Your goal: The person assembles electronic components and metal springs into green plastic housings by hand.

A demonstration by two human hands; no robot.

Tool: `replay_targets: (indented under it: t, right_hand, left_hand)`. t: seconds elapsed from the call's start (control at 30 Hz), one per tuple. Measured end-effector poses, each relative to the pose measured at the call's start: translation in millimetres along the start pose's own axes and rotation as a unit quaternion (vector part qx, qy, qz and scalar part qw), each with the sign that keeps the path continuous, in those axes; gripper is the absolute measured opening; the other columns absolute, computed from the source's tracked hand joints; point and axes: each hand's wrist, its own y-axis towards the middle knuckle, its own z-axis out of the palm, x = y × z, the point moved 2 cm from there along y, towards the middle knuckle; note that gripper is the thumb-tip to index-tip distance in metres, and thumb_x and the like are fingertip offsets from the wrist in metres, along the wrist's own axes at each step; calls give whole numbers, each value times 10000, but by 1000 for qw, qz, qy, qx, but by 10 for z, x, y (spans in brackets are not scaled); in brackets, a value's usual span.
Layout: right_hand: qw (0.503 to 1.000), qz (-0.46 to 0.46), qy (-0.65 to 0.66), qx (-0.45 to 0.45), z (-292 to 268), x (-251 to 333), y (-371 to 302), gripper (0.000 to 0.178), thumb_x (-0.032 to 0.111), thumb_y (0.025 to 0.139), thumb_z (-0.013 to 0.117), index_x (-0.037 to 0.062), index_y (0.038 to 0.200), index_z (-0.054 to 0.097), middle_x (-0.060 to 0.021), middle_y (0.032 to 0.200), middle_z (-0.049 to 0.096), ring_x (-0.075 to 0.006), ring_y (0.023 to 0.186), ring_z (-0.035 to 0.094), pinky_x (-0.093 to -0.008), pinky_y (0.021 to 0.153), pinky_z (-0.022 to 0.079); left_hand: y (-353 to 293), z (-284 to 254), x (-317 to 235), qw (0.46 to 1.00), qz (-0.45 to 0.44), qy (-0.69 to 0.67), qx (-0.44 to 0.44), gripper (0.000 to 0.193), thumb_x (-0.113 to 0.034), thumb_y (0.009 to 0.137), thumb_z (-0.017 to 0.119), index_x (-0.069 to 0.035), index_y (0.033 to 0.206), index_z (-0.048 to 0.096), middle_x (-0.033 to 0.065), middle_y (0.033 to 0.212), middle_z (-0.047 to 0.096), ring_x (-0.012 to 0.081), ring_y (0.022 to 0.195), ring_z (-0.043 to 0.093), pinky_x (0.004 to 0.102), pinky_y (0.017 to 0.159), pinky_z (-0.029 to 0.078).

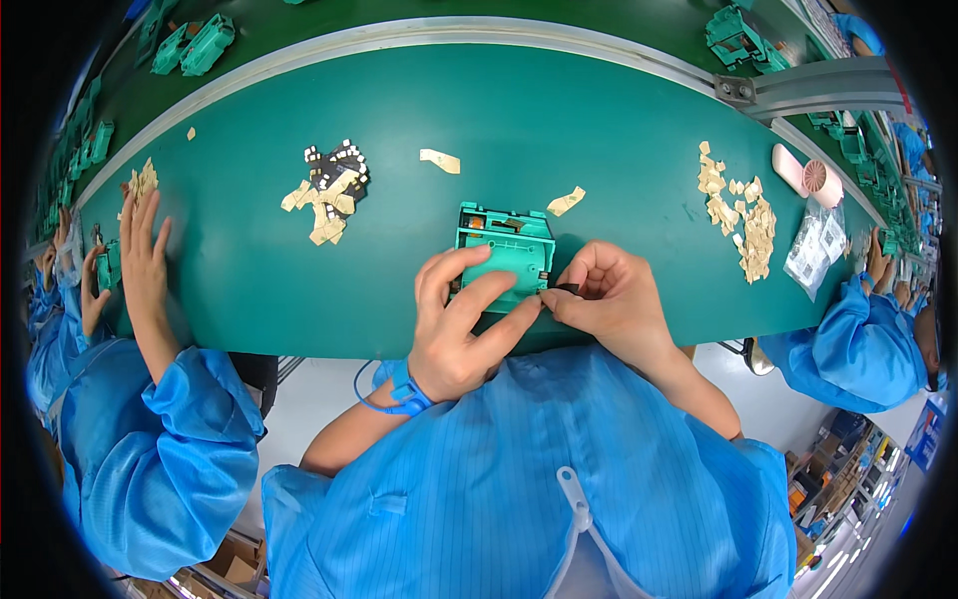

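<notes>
One green housing [507,262]: left hand [454,329] atop, right hand [614,299] beside.

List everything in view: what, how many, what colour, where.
Bench: one, green, across the middle
Housing: one, green, front centre
Small part: one, black, at the housing's right side
Small pieces: one heap, black and white, left of centre
Paper-like scraps: many, beige, heaped left and right, some loose
Fan-like device: one, pink, right
Plastic bag: one, clear, below the pink device
Other housings: several, green, upper left and right
Metal arm: one, grey, upper right
Co-workers: several, blue-clothed, both sides
Stored goods: many, mixed colours, lower right
Wrist strap: one, blue, left wrist
Smock: one, blue, bottom centre
Left hand: one, bare, on the housing
Right hand: one, bare, pinching the small part
</notes>
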Motion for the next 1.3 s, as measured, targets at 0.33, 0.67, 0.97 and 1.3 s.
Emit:
replay_targets:
  t: [0.33,0.67,0.97,1.3]
  right_hand:
    - [1000,20,2,3,-29,-7,-4,183,1,800,720,38,786,541,12,732,593,-22,650,566,-180,553,440]
    - [989,-7,-148,-27,-108,-62,-27,149,137,841,705,30,830,601,-28,715,625,-33,550,533,-228,469,388]
    - [995,-37,-84,-37,-115,15,-6,176,184,860,694,28,843,614,-26,663,612,-65,511,532,-246,452,372]
    - [996,-50,-15,70,-30,48,64,164,145,927,653,0,924,576,-25,782,641,-47,699,587,-208,605,462]
  left_hand:
    - [12,-29,-1,999,15,40,27,299,-44,605,817,-129,882,741,78,992,595,362,1064,541,425,781,486]
    - [33,10,-25,997,-19,61,53,275,-110,671,788,-165,927,705,52,1042,550,327,1129,480,504,927,413]
    - [152,63,17,996,-30,58,55,369,28,650,780,-139,975,724,34,890,585,375,1145,489,441,888,455]
    - [102,-61,28,996,-69,-59,15,216,6,771,751,-90,953,684,50,799,600,297,974,563,500,983,423]
